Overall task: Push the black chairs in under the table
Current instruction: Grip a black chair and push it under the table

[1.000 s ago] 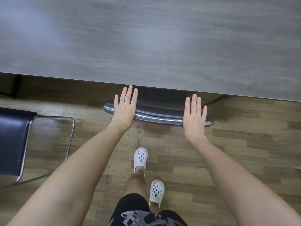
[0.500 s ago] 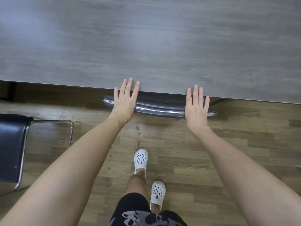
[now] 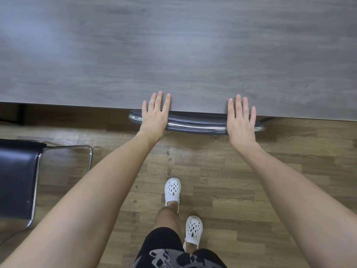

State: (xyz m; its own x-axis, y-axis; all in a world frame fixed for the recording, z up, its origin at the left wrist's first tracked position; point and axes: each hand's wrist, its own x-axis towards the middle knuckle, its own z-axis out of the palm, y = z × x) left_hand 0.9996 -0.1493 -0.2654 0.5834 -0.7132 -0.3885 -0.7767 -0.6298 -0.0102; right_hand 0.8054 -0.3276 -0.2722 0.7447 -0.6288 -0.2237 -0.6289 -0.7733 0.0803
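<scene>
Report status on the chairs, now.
Left hand and right hand open, flat on the chair back. Seat under the table, back at its edge. Second chair out on the left. Nothing seen blocking.

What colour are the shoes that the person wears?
White, with small holes on top. The shoes show best in the head view.

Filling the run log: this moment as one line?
left hand: flat on chair back | right hand: same | chair back: at table edge | second chair: out, left
</scene>
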